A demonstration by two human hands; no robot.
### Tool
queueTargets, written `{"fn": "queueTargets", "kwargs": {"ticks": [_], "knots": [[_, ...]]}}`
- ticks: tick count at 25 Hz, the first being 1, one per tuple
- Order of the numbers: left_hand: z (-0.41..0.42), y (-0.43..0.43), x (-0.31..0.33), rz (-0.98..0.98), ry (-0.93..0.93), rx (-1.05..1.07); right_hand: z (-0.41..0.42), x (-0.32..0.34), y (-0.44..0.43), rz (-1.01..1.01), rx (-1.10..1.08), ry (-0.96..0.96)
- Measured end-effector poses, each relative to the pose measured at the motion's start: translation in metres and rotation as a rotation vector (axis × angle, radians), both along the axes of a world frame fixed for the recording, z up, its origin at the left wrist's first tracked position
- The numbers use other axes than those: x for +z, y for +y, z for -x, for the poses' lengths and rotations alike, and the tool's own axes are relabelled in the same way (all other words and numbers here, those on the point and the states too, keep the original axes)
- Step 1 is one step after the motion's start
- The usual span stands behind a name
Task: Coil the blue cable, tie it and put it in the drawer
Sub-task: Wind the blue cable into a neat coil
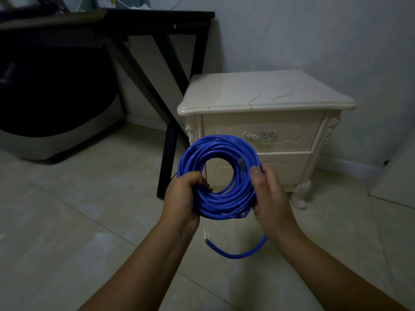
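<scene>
The left hand (183, 194) grips the lower left of the blue cable (219, 176), fingers curled round the bundled loops, while the right hand (268, 196) holds the right side of the coil, thumb pressed on top and fingers wrapped behind. The cable forms a round coil held up in front of a cream nightstand (265, 97), whose top drawer (262, 133) is closed, its silver handle (260, 135) just above the coil. A loose end of the cable hangs below the hands over the tiled floor (67, 232). A black desk (157, 21) stands to the left.
</scene>
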State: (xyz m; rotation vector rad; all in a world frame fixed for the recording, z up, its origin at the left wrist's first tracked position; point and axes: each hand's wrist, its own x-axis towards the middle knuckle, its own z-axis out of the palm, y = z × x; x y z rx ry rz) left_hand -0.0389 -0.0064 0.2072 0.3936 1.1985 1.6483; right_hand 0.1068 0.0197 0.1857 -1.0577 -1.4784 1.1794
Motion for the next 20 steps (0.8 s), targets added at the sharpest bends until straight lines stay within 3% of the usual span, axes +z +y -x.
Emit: {"fn": "queueTargets", "kwargs": {"ticks": [6, 8, 11, 15, 17, 20], "knots": [[-0.013, 0.0, -0.008, -0.052, -0.002, 0.045, 0.006, -0.001, 0.006, 0.255, -0.091, -0.043], [-0.018, -0.001, -0.009, -0.071, -0.034, 0.012, 0.006, -0.002, 0.011, 0.371, -0.059, 0.052], [-0.028, -0.005, -0.01, -0.102, -0.04, -0.094, -0.001, -0.004, 0.018, 0.523, 0.014, 0.352], [-0.027, -0.011, -0.01, -0.07, 0.195, -0.381, -0.018, -0.001, 0.03, 0.494, -0.045, 0.429], [-0.013, -0.007, -0.006, -0.019, 0.372, -0.46, -0.027, 0.007, 0.034, 0.448, -0.065, 0.336], [0.007, -0.001, 0.004, -0.037, 0.697, -0.514, -0.034, 0.026, 0.031, 0.212, -0.052, -0.19]]}}
